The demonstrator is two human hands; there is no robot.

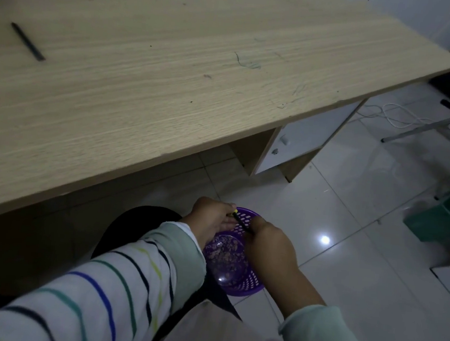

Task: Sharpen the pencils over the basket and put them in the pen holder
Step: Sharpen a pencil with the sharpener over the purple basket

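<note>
Distance is the first hazard: the wide pale wood-grain surface (172,70) sits up and away from the work, and no pen holder is plainly in view, so the later transfer could be a fumbled reach. The round purple perforated plastic basket (246,287), holding shavings, lies beneath both hands. Whether it rests on floor or knee I cannot tell, and a nudge might tip it. The right hand (269,246) grips the thin black pencil (242,223); a spare dark pencil (27,41) lies far left on the surface. The left hand (211,219) pinches what looks like a small yellow sharpener (234,212), where a hard twist may snap the lead.
</note>
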